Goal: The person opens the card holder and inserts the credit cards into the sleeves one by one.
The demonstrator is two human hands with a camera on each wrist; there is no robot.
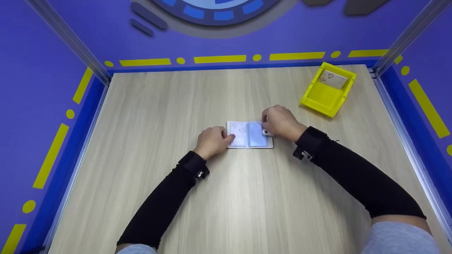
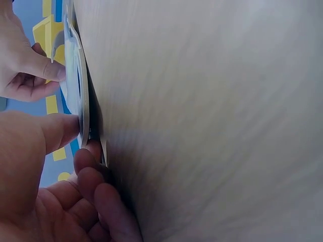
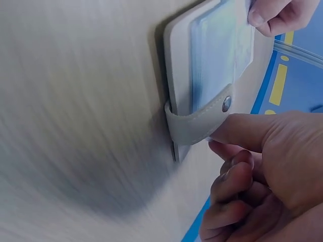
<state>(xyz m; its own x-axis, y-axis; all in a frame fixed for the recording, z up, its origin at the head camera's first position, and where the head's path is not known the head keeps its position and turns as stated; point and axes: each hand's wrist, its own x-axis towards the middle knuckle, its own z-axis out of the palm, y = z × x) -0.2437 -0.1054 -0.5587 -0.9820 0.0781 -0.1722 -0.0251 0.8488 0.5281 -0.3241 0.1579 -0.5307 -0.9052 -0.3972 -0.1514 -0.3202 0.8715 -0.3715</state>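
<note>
Head view: open card holder (image 1: 258, 134) lies on middle of surface (image 1: 159, 106), near-left of yellow bin (image 1: 323, 98). Person's left hand (image 1: 213, 139) pinches holder's left edge; right hand (image 1: 281, 120) pinches its far right corner.

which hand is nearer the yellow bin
Right. The right hand is at the open card holder's right side, to the left of the yellow bin and nearer the person. The left hand grips the card holder's left side, farther from the yellow bin.

cut off | card holder (image 3: 217, 55), right-wrist view | wall emblem (image 1: 216, 16), head view
</note>
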